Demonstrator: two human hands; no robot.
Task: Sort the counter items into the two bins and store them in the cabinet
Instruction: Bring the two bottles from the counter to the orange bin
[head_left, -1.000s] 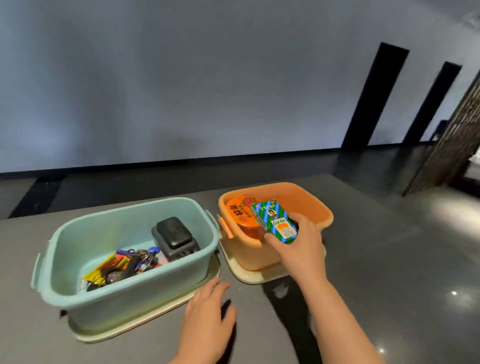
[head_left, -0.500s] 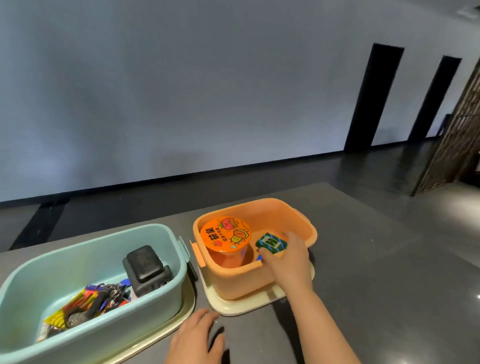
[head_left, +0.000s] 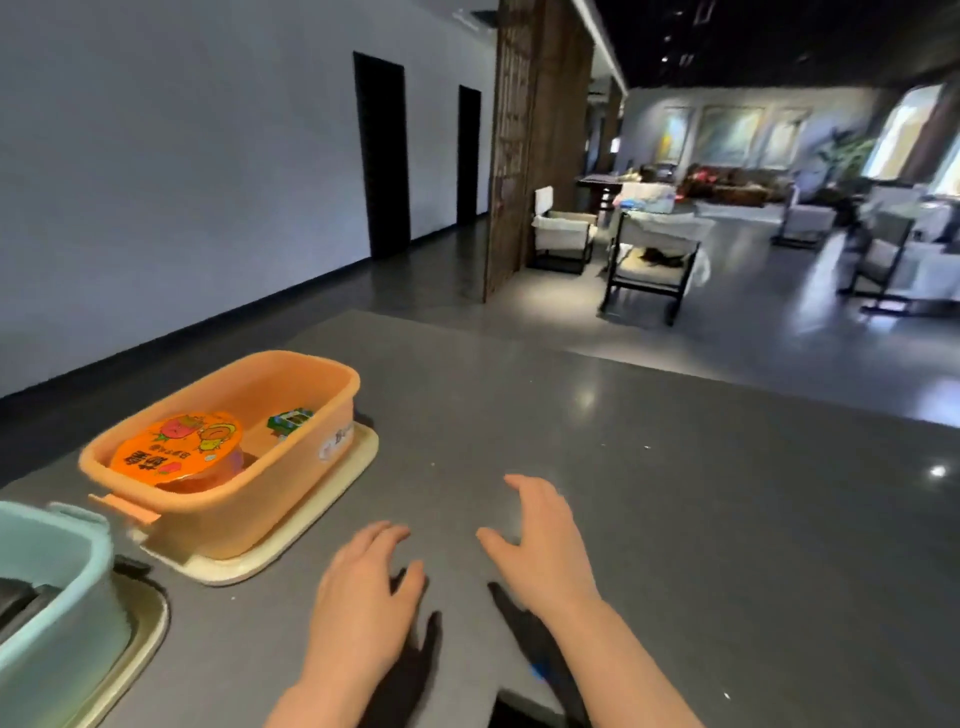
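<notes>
Both hands hold nothing: the left hand (head_left: 366, 597) hovers low over the dark grey stone counter (head_left: 675, 519) with fingers straight and loosely spread, and the right hand (head_left: 545, 545) is likewise open, fingers relaxed. At ten o'clock from them stands the orange plastic bin (head_left: 291, 483) on its cream lid (head_left: 322, 512); inside lie the round orange-lidded noodle cup (head_left: 179, 444) and, beside it, the small green-and-blue striped carton (head_left: 288, 420). The pale teal plastic bin (head_left: 52, 597) sits at eight o'clock, part cut off. Sorting looks finished, so grip each bin by both ends, keep it level and carry it to the cabinet, which is out of view. Half a second ago the right hand was lowering the carton into the orange bin; now it has let go and drawn back.
</notes>
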